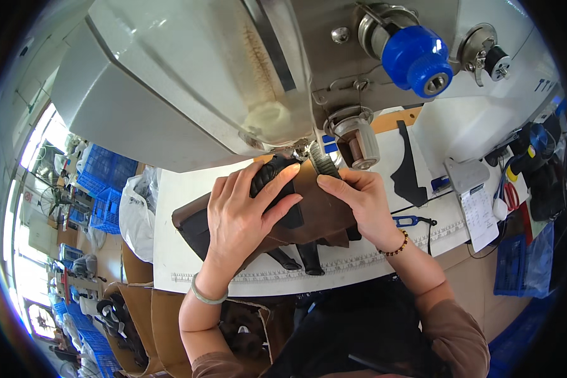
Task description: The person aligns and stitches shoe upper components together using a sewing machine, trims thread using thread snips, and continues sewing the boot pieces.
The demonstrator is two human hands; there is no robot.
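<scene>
A brown leather piece [318, 214] with black parts lies bunched under the head of a sewing machine [201, 82]. My left hand [246, 205] grips its left side, thumb and forefinger stretched over a ribbed black section [276, 176]. On the other side, my right hand [362, 201] pinches the upper right edge between thumb and fingers, close by a grey ribbed strip [323, 162]. Both hands are just below the needle area, where the needle itself is hard to make out. Two black strap-like ends [309, 258] hang out of the work toward me.
The white table [176, 252] carries a printed ruler [422, 237] along its front. To the right lie a black cut piece [409, 167], a blue tool [406, 221], a paper label [479, 217] and red-handled scissors [511, 196]. Cardboard boxes [167, 321] stand below left.
</scene>
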